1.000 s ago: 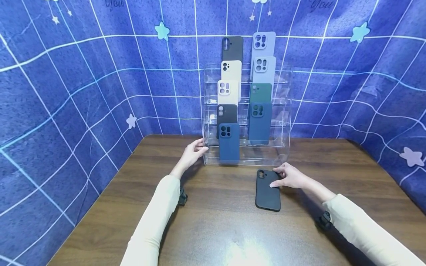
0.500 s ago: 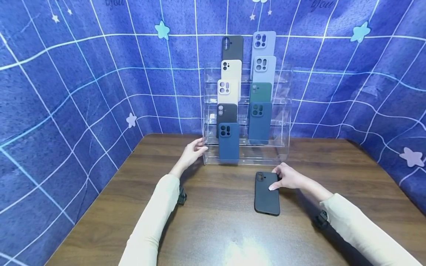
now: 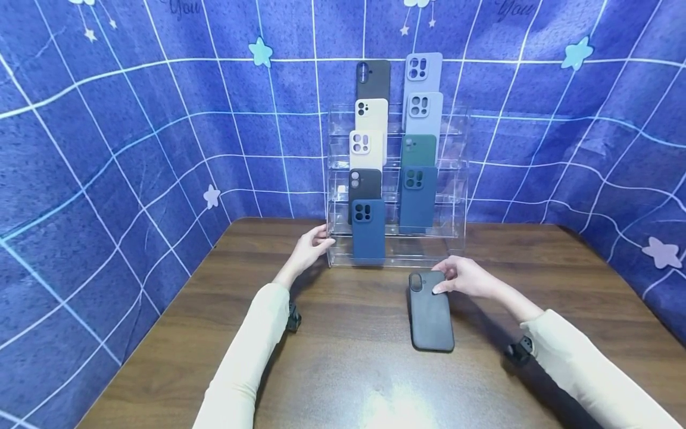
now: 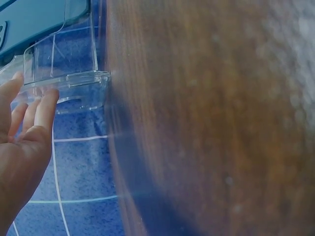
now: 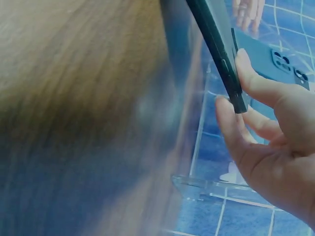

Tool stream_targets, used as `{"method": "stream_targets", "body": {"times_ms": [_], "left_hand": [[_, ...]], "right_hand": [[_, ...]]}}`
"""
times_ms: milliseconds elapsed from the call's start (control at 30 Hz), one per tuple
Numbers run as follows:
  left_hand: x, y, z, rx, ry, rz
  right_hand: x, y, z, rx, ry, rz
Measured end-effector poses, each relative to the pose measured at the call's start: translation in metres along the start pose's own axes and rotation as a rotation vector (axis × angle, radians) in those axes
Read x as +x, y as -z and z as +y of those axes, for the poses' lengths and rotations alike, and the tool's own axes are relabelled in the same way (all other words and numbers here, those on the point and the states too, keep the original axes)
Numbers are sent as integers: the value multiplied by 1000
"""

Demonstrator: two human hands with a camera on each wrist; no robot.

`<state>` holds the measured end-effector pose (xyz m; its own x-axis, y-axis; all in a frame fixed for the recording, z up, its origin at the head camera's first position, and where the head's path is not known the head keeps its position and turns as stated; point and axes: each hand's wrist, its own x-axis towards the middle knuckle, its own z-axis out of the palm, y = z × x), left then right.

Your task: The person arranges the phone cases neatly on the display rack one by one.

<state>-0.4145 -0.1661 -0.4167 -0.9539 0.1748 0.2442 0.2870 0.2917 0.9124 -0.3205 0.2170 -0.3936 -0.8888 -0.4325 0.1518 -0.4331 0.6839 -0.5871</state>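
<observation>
A black phone case [image 3: 433, 316] is pinched at its upper right corner by my right hand [image 3: 466, 276], thumb on its back face. In the right wrist view the case [image 5: 216, 46] shows edge-on between thumb and fingers, raised off the wood. My left hand [image 3: 311, 245] touches the lower left side of a clear tiered stand [image 3: 418, 247], its fingers fairly straight. The left wrist view has these fingertips [image 4: 48, 96] right at the clear edge. A blue case [image 3: 368, 238] stands in the lowest tier on the left, directly behind the table's front area.
Two columns of phone cases fill the stand: a black one [image 3: 373, 80], cream ones [image 3: 371, 122], lilac ones [image 3: 426, 80], a green one [image 3: 420, 149] and another blue one [image 3: 418, 205]. A blue gridded curtain [image 3: 161, 149] surrounds the brown wooden table [image 3: 332, 357].
The black case first shifted slightly toward the person, then its top rose and its back tilted, with the right hand moving up a little. The left hand stayed at the stand.
</observation>
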Motion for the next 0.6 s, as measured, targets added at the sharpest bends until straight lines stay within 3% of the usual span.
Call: {"method": "stream_targets", "body": {"times_ms": [367,600], "left_hand": [[0,-1,0,11,5,-1],[-1,1,-4,-23,-31,-5]], "right_hand": [[-2,11,-19,-9,137,150],[0,23,-27,66,130,198]]}}
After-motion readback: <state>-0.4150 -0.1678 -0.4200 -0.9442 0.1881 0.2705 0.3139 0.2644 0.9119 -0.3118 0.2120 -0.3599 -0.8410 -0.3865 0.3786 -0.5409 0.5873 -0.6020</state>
